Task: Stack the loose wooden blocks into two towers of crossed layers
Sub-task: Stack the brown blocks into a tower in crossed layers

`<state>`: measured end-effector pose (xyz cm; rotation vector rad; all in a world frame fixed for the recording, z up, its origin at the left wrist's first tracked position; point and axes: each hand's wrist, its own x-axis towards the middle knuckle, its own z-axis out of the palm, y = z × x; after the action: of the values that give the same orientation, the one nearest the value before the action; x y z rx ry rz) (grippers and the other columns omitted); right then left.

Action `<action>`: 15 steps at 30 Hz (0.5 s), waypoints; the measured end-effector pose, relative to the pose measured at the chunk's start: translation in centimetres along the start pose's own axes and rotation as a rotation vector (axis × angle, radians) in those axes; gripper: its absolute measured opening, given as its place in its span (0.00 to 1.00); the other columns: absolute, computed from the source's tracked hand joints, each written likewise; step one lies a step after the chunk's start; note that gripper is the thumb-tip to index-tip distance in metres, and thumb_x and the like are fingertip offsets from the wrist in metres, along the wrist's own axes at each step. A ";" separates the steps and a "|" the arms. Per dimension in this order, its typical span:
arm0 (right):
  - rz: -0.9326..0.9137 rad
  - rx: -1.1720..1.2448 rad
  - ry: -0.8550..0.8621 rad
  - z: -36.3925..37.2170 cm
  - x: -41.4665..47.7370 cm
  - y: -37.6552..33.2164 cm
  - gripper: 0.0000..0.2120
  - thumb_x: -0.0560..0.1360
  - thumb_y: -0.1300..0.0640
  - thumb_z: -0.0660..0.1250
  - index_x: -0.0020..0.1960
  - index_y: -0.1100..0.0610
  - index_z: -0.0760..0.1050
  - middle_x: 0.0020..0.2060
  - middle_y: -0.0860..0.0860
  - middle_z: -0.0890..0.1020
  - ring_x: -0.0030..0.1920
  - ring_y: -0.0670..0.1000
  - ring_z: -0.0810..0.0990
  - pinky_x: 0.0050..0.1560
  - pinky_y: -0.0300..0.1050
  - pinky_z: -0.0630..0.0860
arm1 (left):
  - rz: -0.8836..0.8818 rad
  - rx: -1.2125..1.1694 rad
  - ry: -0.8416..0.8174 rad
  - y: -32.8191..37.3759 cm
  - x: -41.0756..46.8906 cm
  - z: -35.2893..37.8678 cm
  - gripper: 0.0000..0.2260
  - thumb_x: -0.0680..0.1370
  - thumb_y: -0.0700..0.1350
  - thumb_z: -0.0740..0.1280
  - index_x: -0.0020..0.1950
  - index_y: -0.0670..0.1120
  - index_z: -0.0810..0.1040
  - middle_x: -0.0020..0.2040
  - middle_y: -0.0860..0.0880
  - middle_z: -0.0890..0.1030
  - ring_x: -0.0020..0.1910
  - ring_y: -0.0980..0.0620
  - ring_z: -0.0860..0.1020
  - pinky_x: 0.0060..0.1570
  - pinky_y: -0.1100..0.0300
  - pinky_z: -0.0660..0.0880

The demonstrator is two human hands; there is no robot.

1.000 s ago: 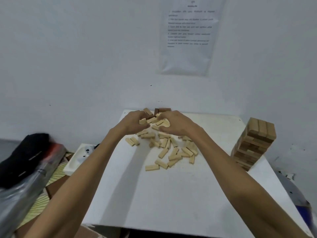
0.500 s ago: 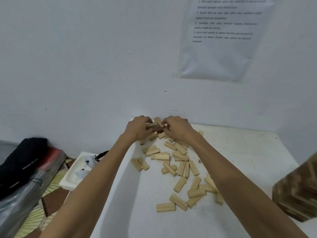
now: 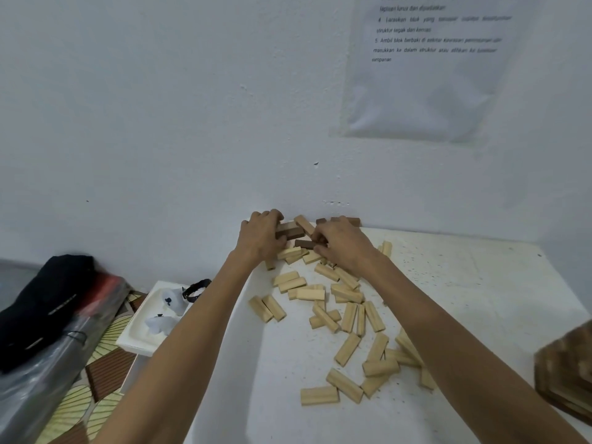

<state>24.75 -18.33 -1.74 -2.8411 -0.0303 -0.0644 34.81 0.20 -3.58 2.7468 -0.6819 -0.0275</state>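
Note:
Several pale loose wooden blocks (image 3: pixel 347 318) lie scattered over the white table (image 3: pixel 480 299). At the far edge by the wall my left hand (image 3: pixel 261 235) grips a couple of dark brown blocks (image 3: pixel 290 231). My right hand (image 3: pixel 344 243) pinches another dark brown block (image 3: pixel 307 243) just beside it. More dark blocks (image 3: pixel 349 220) sit against the wall behind my right hand. A finished brown tower (image 3: pixel 565 376) shows partly at the right edge.
A white tray (image 3: pixel 141 331) with small white objects and a black strap stands left of the table. A black bag (image 3: pixel 41 302) lies on a plastic-wrapped bundle at far left. A printed sheet (image 3: pixel 429 68) hangs on the wall.
The view has dropped and closed in on the table. Both hands have reached farther toward the wall and now hold dark brown blocks instead of pale ones.

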 end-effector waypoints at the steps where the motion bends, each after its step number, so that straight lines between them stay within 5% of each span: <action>1: 0.006 0.019 -0.006 0.1 0.0 -0.1 0.12 0.80 0.53 0.68 0.63 0.54 0.78 0.55 0.54 0.79 0.62 0.55 0.72 0.57 0.55 0.76 | -0.001 -0.042 -0.025 0.0 0.1 -0.1 0.24 0.78 0.48 0.69 0.73 0.47 0.68 0.64 0.48 0.79 0.63 0.44 0.74 0.60 0.48 0.72; 7: 0.038 0.159 0.069 0.1 -0.5 -0.3 0.20 0.77 0.59 0.71 0.67 0.54 0.71 0.55 0.52 0.80 0.57 0.53 0.76 0.52 0.53 0.78 | 0.016 -0.124 -0.016 0.3 -0.2 -0.7 0.36 0.75 0.49 0.74 0.78 0.46 0.60 0.58 0.46 0.82 0.56 0.44 0.79 0.52 0.50 0.77; 15: 0.001 0.212 0.162 -2.4 -5.3 -0.9 0.23 0.77 0.61 0.70 0.70 0.54 0.69 0.56 0.51 0.79 0.57 0.51 0.76 0.53 0.52 0.78 | 0.138 -0.242 0.097 1.5 -4.2 -3.5 0.34 0.72 0.50 0.74 0.74 0.47 0.64 0.55 0.51 0.80 0.52 0.48 0.76 0.50 0.53 0.74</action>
<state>19.36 -18.25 0.53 -2.6154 -0.0003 -0.2740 30.75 1.90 -0.02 2.4487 -0.7838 0.0501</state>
